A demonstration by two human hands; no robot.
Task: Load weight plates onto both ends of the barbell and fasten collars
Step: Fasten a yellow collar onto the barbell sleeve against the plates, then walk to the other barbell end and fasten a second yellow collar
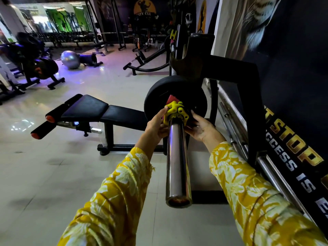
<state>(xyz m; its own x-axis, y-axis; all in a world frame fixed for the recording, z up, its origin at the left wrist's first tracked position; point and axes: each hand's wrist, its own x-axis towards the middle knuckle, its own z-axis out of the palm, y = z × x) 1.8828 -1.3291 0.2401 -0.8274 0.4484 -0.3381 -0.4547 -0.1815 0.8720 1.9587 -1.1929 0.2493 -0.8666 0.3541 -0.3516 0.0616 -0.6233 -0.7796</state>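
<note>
A chrome barbell sleeve [178,162] points toward me from the rack. A black weight plate [156,94] sits on it near the rack upright. Against the plate's face a yellow collar [175,111] with a red lever [171,98] rings the sleeve. My left hand [157,126] grips the collar's left side with fingers and thumb. My right hand [202,127] presses on the collar's right side, its fingertips partly hidden behind it. Both forearms wear yellow flowered sleeves.
A black bench [99,110] with foam rollers stands left of the bar. The black rack frame [248,89] and spare chrome bars [234,125] lean along the wall on the right. An exercise bike [40,68], a grey ball [70,59] and other machines stand farther back.
</note>
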